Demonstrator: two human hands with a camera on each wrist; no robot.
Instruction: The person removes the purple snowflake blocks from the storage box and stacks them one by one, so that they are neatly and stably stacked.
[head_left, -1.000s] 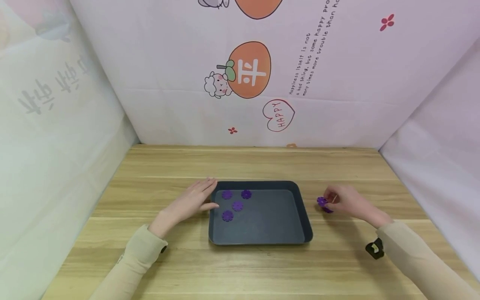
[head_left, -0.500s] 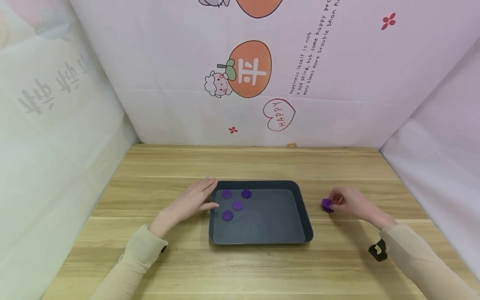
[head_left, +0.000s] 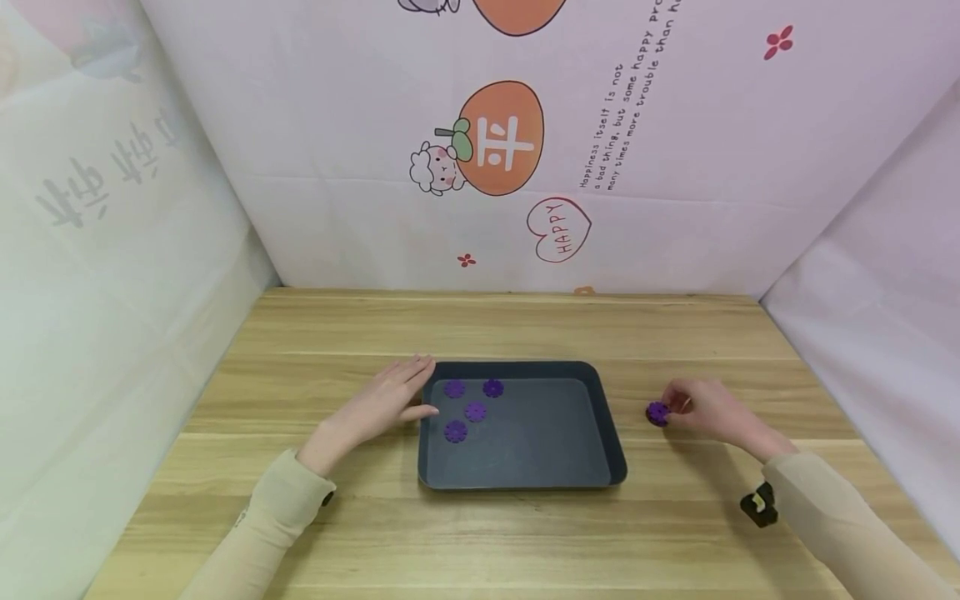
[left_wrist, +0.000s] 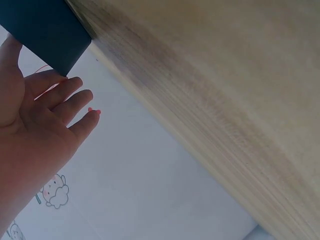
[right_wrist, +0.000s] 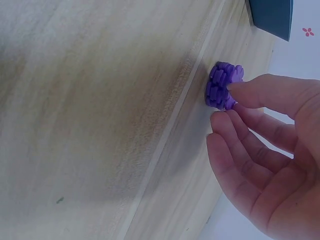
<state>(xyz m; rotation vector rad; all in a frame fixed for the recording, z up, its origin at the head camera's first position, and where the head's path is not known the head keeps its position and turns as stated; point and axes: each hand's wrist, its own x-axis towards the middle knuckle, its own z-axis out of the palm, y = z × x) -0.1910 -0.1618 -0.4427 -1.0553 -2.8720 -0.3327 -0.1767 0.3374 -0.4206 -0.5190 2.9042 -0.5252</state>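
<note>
In the head view my left hand (head_left: 378, 407) rests against the left side of a dark grey rectangular tray (head_left: 532, 442). Its fingers are extended near the far left corner, and its thumb tip lies over the left rim. Several flat purple snowflake discs (head_left: 476, 412) lie apart in the tray's left part. Right of the tray, my right hand (head_left: 708, 410) pinches at a small stack of purple snowflake discs (right_wrist: 218, 87) on the table. The right wrist view shows the thumb against the stack's upper disc; the index fingertip is partly hidden behind it.
The wooden table (head_left: 360, 533) surrounds the tray. A white printed cloth (head_left: 337, 208) stands as a wall behind it, with more white cloth at the left and right sides. A small dark device (head_left: 760, 505) hangs at the right wrist.
My right hand has shifted slightly right and toward me, and the tilted upper purple disc now lies flat on the one below. The left hand and tray have stayed put.
</note>
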